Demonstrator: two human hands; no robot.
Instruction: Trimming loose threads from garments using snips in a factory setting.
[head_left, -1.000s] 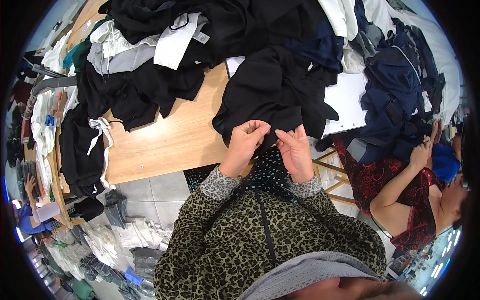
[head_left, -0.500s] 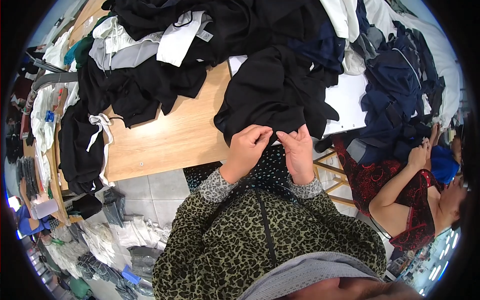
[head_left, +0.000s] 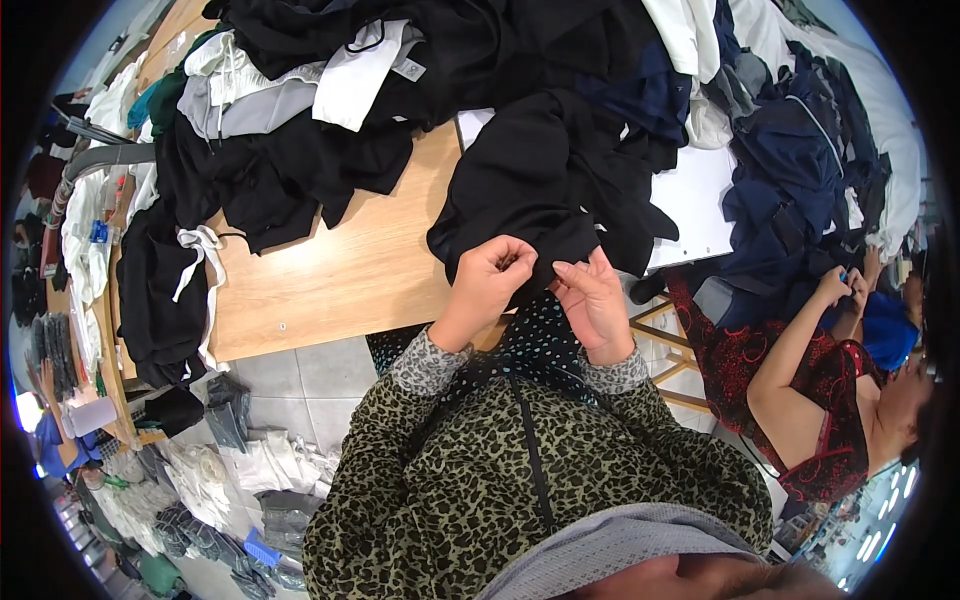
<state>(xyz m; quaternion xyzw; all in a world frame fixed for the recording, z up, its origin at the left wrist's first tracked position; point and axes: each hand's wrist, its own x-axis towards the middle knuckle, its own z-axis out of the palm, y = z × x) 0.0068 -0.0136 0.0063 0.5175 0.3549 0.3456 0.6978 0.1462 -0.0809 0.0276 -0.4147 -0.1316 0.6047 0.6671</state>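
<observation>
A black garment (head_left: 520,170) lies bunched at the table's front edge, part of it hanging over toward my lap. My right hand (head_left: 595,305) grips its near edge, thumb on top and fingers partly behind the cloth. To the left of that, my left hand (head_left: 488,280) is closed in a pinch against the same garment. Whatever sits between those fingertips is too small and dark to make out. A tiny pale spot shows on the cloth just above my hands.
Black clothes (head_left: 290,170) and white-and-grey shorts (head_left: 250,95) are heaped on the wooden table (head_left: 330,280). Navy garments (head_left: 790,200) pile up at the right, beside a seated co-worker in a red-and-black top (head_left: 830,440). Bagged clothes (head_left: 210,490) cover the floor at lower left.
My left hand has shifted slightly left and up, away from my right hand, its fingers curling more. The garment's near edge has shifted between my hands. The co-worker's hands have risen.
</observation>
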